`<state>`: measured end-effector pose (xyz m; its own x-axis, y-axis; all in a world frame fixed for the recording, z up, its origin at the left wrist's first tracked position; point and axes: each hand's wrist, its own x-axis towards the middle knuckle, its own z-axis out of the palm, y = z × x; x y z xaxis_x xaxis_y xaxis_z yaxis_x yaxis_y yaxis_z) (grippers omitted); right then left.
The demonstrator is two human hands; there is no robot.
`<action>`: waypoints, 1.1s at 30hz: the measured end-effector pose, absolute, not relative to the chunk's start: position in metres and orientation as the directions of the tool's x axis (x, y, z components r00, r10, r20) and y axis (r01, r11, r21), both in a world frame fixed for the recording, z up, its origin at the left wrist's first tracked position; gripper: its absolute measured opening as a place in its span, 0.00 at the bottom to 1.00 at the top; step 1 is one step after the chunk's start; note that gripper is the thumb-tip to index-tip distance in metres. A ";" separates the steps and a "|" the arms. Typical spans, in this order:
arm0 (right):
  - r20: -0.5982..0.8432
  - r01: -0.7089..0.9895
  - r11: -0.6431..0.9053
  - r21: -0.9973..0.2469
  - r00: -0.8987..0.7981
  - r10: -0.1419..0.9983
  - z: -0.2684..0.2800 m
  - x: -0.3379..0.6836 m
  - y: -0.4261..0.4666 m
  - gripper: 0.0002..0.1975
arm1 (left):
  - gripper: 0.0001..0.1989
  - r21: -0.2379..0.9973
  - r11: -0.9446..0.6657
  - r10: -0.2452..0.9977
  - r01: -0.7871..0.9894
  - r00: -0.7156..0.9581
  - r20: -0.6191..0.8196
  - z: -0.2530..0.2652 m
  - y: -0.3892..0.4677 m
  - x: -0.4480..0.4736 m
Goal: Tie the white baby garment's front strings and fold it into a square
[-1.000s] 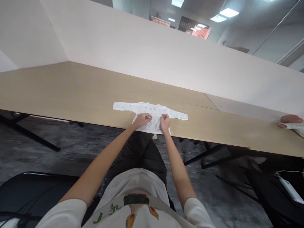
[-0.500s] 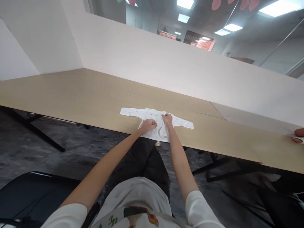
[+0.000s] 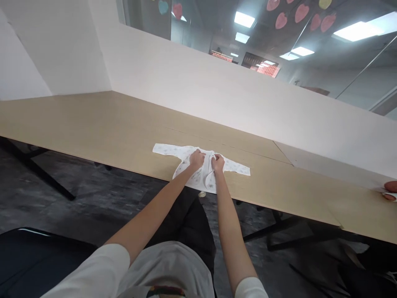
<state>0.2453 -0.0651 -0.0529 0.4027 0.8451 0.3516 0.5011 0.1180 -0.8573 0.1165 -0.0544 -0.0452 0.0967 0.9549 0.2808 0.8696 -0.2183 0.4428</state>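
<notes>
nearest us, our two forearms reach out over the near edge of the wooden tabletop (image 3: pixel 93 124), where a small white baby shirt (image 3: pixel 198 176) lies flat with its sleeves spread to either side and its hem at the edge. our left hand (image 3: pixel 197 158) has its grip pinching the shirt's fabric near the neckline, and our right hand (image 3: pixel 218 162) does the same just beside it. farther off, at the right edge, another person's hand (image 3: pixel 390 189) rests on the tabletop.

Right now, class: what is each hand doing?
Left hand: closed, pinching the baby shirt near its neck.
Right hand: closed, pinching the shirt beside it.
</notes>
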 end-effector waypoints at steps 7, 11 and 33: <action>0.368 0.505 0.144 -0.851 0.377 0.850 -0.052 0.244 -0.064 0.13 | 0.13 0.559 -0.258 0.946 0.788 0.088 0.313 -0.049 -0.048 0.113; 0.391 0.528 0.187 -0.829 0.306 0.868 -0.054 0.242 -0.063 0.13 | 0.11 0.663 -0.268 0.949 0.699 0.073 0.307 -0.053 -0.044 0.111; 0.344 0.390 0.269 -0.881 0.136 0.929 -0.055 0.237 -0.064 0.15 | 0.09 0.826 -0.386 0.920 0.412 0.106 0.377 -0.060 -0.038 0.104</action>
<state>0.2375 -0.0641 -0.0548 0.1363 0.9290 0.3440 0.3900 0.2689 -0.8807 0.1043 -0.0382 -0.0600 0.1062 0.9200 0.3772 0.4116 -0.3860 0.8256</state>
